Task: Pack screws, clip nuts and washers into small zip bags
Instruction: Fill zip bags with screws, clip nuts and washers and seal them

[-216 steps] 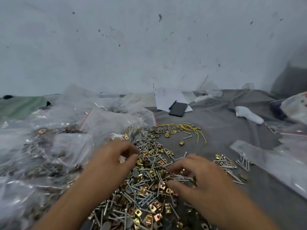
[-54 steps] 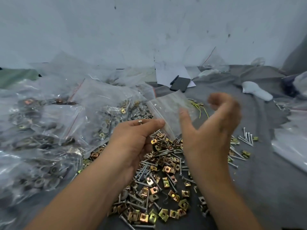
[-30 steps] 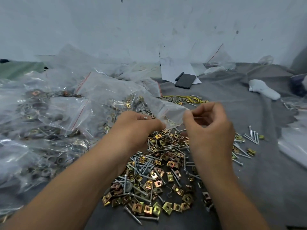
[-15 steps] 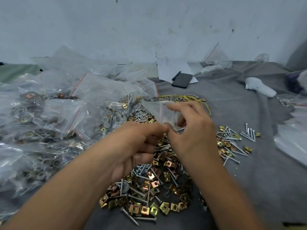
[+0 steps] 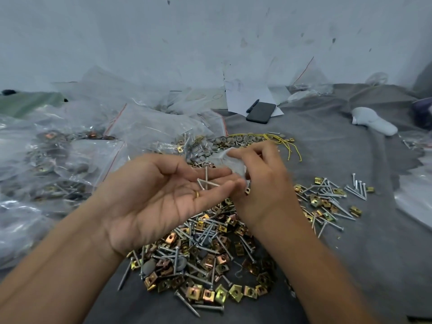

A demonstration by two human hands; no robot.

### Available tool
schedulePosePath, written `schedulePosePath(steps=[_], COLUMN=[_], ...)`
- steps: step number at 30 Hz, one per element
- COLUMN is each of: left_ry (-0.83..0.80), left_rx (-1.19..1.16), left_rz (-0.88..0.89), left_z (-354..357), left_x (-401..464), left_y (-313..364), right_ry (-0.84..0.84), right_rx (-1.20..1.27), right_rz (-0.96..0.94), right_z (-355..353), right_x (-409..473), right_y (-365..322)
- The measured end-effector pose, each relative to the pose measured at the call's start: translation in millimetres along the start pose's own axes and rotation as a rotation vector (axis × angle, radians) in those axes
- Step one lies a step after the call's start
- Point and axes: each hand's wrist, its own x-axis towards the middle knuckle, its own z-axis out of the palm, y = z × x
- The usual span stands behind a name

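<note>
Closest in, a pile (image 5: 205,260) of screws and brass clip nuts sits on the grey cloth (image 5: 350,265). Above it the left hand (image 5: 161,197) lies palm up, fingers loose, with a few screws (image 5: 207,182) resting on them. The right hand (image 5: 259,183) pinches a small crumpled zip bag (image 5: 230,161) right at those fingertips. Further back: grey washers (image 5: 233,140), filled bags (image 5: 58,160), a phone (image 5: 260,112).

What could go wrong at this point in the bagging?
Screws lie loose across the flat left hand; a tilt could spill them back into the pile. The right hand pinches the small zip bag crumpled, so its mouth may not open cleanly. Pointed tips might pierce the thin plastic.
</note>
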Motion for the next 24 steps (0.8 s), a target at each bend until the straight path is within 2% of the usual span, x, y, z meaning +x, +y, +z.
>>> schedulePosePath(steps=[2, 4, 10, 18, 24], left_ry=[-0.152, -0.139, -0.008, 0.031, 0.130], left_rx=[-0.247, -0.363, -0.136, -0.274, -0.270], left_rz=[-0.016, 0.004, 0.059, 0.102, 0.198], left_z=[4.3, 10.9, 25.3, 33.5, 37.9], left_x=[-2.4, -0.6, -2.1, 0.3, 5.5], left_y=[-3.9, -5.0, -5.2, -12.8, -17.7], right_ry=[-0.013, -0.034, -0.076, -0.029, -0.043], right_rx=[0.023, 0.033, 0.039, -0.057, 0.043], right_rz=[0.006, 0.006, 0.021, -0.033, 0.008], right_z=[-0.8, -1.8, 2.6, 6.4, 9.5], right_x=[0.1, -0.5, 0.4, 4.0, 5.4], right_y=[0.2, -0.1, -3.1, -8.2, -10.4])
